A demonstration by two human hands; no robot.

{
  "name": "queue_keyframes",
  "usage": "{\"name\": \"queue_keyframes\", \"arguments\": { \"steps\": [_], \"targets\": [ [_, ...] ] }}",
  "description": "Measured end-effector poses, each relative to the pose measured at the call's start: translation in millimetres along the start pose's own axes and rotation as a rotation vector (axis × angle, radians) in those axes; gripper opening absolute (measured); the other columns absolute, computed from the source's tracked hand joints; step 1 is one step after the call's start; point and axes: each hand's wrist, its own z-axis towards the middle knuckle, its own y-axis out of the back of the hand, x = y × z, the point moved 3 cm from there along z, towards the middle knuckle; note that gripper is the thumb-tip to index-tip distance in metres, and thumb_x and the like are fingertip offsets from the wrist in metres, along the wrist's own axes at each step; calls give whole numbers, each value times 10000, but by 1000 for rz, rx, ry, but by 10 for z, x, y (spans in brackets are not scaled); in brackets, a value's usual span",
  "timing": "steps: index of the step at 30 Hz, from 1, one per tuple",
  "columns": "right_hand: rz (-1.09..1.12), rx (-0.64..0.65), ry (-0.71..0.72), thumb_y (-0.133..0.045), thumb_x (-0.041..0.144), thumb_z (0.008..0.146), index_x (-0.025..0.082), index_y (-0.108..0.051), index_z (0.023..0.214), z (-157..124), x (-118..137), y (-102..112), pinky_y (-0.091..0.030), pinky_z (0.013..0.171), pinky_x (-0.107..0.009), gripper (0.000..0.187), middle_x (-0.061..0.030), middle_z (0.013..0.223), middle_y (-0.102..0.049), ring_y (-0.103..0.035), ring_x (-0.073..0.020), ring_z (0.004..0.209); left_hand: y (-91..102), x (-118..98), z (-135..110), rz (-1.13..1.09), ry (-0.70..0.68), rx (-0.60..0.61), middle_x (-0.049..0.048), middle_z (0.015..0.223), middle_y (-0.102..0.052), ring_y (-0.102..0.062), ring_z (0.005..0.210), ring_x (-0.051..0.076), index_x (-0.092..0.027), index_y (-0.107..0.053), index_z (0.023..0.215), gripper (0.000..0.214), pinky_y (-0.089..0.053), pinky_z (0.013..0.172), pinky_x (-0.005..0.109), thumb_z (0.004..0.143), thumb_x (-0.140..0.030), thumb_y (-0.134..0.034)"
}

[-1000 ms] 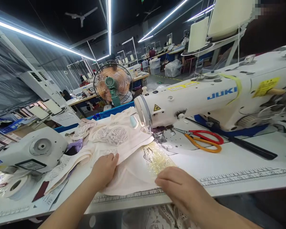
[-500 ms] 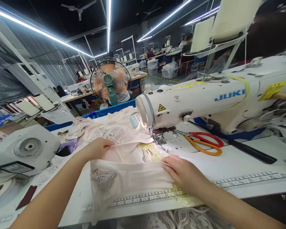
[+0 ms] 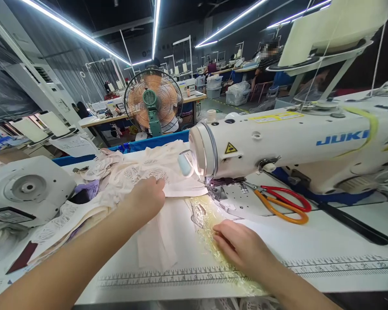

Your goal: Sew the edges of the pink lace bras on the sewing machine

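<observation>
My left hand (image 3: 148,196) is closed on a pale cream garment piece (image 3: 157,245), whose loose end hangs toward the table's front edge. Behind it lies more cream fabric with lace cut-outs (image 3: 157,174), its straight edge running under the needle area of the sewing machine (image 3: 233,146). My right hand (image 3: 242,245) rests at the yellowish clear tape (image 3: 208,224) on the table, its fingers loosely curled with a small gap and no cloth visible in them. Scissors (image 3: 281,202) with red and orange handles lie right of the needle.
A printed ruler (image 3: 168,277) runs along the table's front edge. A black-handled tool (image 3: 355,224) lies on the right. At the left stand a white machine head (image 3: 29,189) and a purple scrap (image 3: 89,188). A fan (image 3: 151,101) stands beyond the table.
The cream piece stretched between both hands has left my right hand and moved left. My left hand has moved right, toward the needle. The view has shifted slightly.
</observation>
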Motion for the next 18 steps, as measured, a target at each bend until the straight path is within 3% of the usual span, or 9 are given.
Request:
{"name": "queue_keyframes", "arguments": {
  "steps": [3, 5, 7, 9, 13, 18],
  "targets": [
    [-3, 0, 8, -370, 197, 913, 200, -527, 830, -11, -7, -8, -380, 542, -278, 177, -17, 723, -585, -525, -154, 615, -184, -230, 113, -94, -99, -117, 168, 1133, -596, -531, 1025, 316, -129, -691, 723, 126, -416, 854, 480, 672, -67, -594],
    [-14, 4, 13, -368, 199, 913, 203, -530, 823, -7, -8, -7, -377, 541, -280, 185, -16, 715, -579, -522, -158, 614, -220, -436, 235, -250, -139, -156, 140, 1046, -633, -556, 999, 271, -135, -677, 761, 161, -427, 881, 435, 753, -91, -523],
    [-21, 12, 12, -365, 204, 915, 208, -533, 811, 5, -7, -1, -373, 535, -281, 198, -14, 701, -571, -518, -159, 605, -215, -621, 403, -443, -112, -162, 100, 962, -645, -590, 884, 215, -140, -652, 878, 213, -479, 792, 346, 832, -124, -444],
    [-16, 18, 5, -358, 208, 918, 211, -535, 805, 19, -1, 10, -371, 527, -277, 210, -11, 689, -565, -515, -157, 595, -209, -739, 591, -577, -61, -198, 105, 1090, -620, -584, 953, 221, -142, -591, 1084, 272, -487, 812, 337, 892, -210, -411],
    [14, 28, -10, -352, 216, 926, 215, -534, 802, 28, 20, 33, -386, 525, -268, 221, -8, 676, -561, -514, -150, 585, -323, -755, 895, -638, -33, -212, 160, 1455, -363, -334, 1316, 349, -144, -405, 1359, 510, -307, 1054, 515, 934, -426, -391],
    [15, 27, -8, -348, 232, 933, 219, -530, 786, 23, 33, 30, -398, 534, -271, 235, -11, 676, -566, -517, -151, 587, -462, -614, 1002, -711, -2, -136, 124, 1525, -245, -225, 1376, 365, -215, -362, 1409, 541, -197, 1091, 576, 948, -495, -315]
  ]
}}
